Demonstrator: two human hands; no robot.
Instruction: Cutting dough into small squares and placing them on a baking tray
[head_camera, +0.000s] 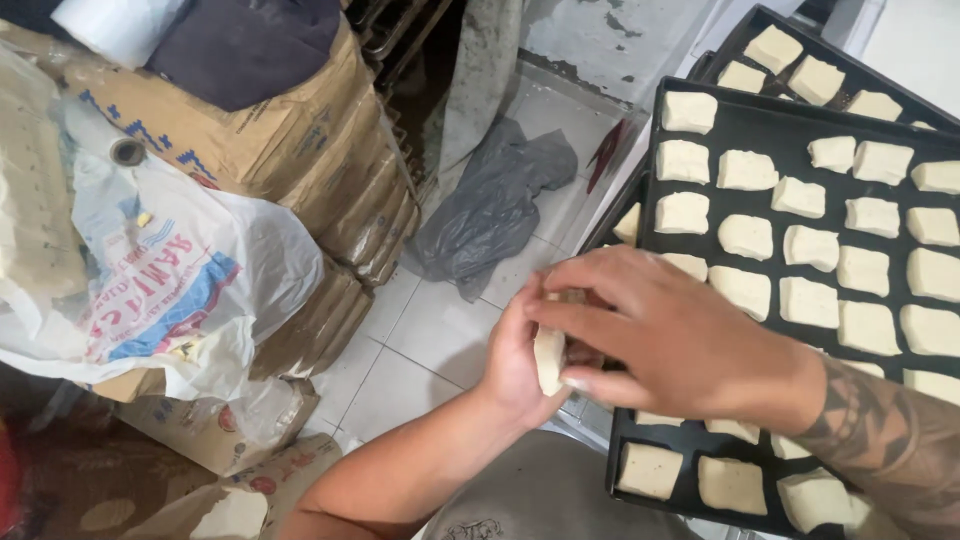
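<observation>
Both of my hands meet at the left edge of a black baking tray (760, 125). My left hand (515, 365) cups a pale piece of dough (549, 362) from below. My right hand (655, 335) closes over the same piece from above, fingers pressing on it. Most of the dough piece is hidden between the palms. The tray holds several rows of cut, roughly square dough pieces (745, 237).
A second black tray (740, 45) with dough pieces lies behind the first. Stacked brown paper sacks (300, 150) and a white plastic bag (170, 270) stand at the left. A crumpled grey plastic bag (495, 200) lies on the white tiled floor (430, 330).
</observation>
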